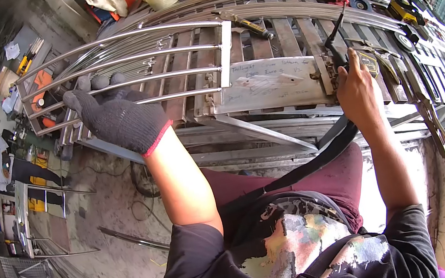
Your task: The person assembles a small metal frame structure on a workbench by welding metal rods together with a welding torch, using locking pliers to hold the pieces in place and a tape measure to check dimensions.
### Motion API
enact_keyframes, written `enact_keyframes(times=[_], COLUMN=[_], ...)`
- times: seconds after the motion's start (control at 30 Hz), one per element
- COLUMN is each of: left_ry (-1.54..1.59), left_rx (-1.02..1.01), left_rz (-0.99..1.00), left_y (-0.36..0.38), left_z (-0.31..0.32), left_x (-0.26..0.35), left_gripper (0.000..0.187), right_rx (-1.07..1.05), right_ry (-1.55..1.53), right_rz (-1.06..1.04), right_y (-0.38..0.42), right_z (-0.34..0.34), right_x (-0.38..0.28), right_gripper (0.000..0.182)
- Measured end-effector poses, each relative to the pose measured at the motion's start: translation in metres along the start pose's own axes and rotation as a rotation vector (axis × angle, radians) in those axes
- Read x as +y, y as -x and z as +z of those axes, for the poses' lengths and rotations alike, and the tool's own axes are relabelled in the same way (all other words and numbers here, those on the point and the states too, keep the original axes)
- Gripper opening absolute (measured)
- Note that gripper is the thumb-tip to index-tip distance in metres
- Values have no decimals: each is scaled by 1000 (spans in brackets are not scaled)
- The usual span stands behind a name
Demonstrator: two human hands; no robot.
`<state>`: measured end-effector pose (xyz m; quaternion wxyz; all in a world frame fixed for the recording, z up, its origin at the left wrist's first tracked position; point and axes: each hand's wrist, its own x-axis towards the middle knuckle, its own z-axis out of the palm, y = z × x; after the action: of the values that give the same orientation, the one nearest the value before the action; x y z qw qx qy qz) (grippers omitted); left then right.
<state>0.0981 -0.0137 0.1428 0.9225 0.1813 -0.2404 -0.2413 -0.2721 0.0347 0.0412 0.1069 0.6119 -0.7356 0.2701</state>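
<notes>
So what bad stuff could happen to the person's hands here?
1. The right hand is bare while it grips the black torch-like tool against the metal, so it could get burned or cut. Only the left hand has a glove.
2. The steel tube frame rests on the slatted workbench and juts past its edge; if the left hand slips, it may tip or pinch fingers.
3. The black cable lies across the lap and could snag.
</notes>
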Motion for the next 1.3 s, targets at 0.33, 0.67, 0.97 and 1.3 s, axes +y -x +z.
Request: enact_keyframes(times=[0.33,0.67,0.97,1.3], left_ry=[29,76,-165,-214], left_rx=[19,-27,-40,-526], left_rz=[23,5,-111,-348], left_y=[0,-10,21,130], left_z=[-3,-17,26,73], left_x=[1,-18,-13,-31], left_gripper=[15,15,16,37], right_rx=[-44,57,263,-308], right_ry=[249,196,-228,-224], right_rz=[58,5,-421,-563], right_y=[-9,-4,-20,-10], right_z=[-31,-43,-133,-150], right_x=[-10,8,-52,-108], right_gripper=[36,31,33,110])
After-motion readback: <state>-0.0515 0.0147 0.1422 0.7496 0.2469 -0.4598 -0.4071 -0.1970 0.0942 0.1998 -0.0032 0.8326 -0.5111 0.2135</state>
